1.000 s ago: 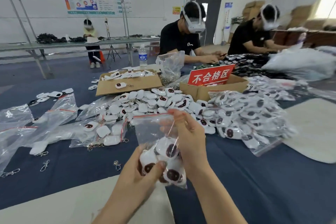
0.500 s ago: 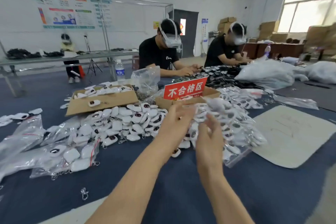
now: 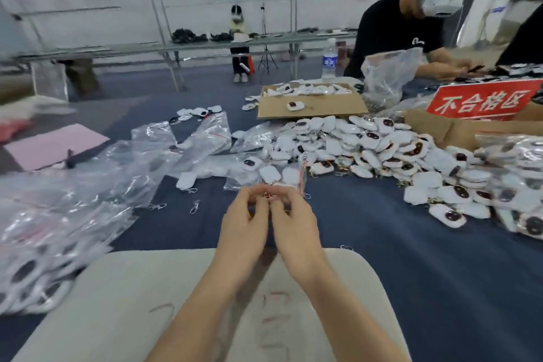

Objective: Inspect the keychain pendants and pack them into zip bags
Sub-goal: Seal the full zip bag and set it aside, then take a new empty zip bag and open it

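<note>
A counter [image 3: 411, 258] covered in dark blue cloth filled the view, with a beige mat [image 3: 117, 303] lying on its near edge under the person's forearms. A heap of keychain pendants [image 3: 367, 144] stretched across the cloth, its long axis running from the middle toward the right edge; most lay flat with white backs up, and some showed a dark oval face. Clear zip bags [image 3: 132, 173] lay crumpled on the left of the heap. At the blurred lower left were filled bags [image 3: 35, 273] of pendants. Behind the heap stood a flat cardboard box [image 3: 311, 104] holding more pendants, and to its right a second box [image 3: 440, 129] carried a red sign [image 3: 482, 103] with white characters. A seated worker [image 3: 396, 29] in a black shirt sat on the far side, near a water bottle [image 3: 329, 60]. A pink sheet [image 3: 50, 145] lay at far left. Just beyond the hands lay a small zip bag [image 3: 282, 175] with white pendants inside, flat on the cloth, its red strip on the right side running away from the person. The left hand [image 3: 245, 226] and right hand [image 3: 295, 226] were close together above the cloth, fingers curled, their fingertips pinching a small gold-toned metal clasp [image 3: 266, 194] between them; whether it hung from a pendant I could not tell. Loose clasps [image 3: 194, 206] lay on the cloth to the left.
</note>
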Motion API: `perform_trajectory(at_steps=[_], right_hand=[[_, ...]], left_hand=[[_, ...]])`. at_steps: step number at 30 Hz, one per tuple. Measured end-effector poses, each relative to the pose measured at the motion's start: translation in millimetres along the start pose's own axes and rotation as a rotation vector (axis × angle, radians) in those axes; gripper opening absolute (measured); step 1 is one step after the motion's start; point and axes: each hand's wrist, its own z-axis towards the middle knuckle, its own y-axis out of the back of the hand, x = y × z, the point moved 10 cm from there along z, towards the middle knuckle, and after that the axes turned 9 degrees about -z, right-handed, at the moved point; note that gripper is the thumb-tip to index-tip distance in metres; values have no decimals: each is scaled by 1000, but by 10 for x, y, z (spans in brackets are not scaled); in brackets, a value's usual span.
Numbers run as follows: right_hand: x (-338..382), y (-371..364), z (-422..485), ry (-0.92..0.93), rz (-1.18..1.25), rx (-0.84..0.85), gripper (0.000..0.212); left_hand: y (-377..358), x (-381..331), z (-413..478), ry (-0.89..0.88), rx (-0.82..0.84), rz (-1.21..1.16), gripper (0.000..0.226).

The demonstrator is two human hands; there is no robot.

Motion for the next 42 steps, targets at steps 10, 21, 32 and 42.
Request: perform_trajectory(at_steps=[10,21,32,42], right_hand=[[-133,-326,405,-64,-296,-25,27],[-257,-172,504,-8,-245,-143,26],[-292,-146,533,-16,-225,-183,27],[-304,-126,535,-1,-164,-181,27]], left_hand=[[452,381,612,76,-21,329,24],[490,568,1050,195,-185,357,26],[527,696,1009,334,-222,-170,33],[665,-266,843,-304,-389,102,17]])
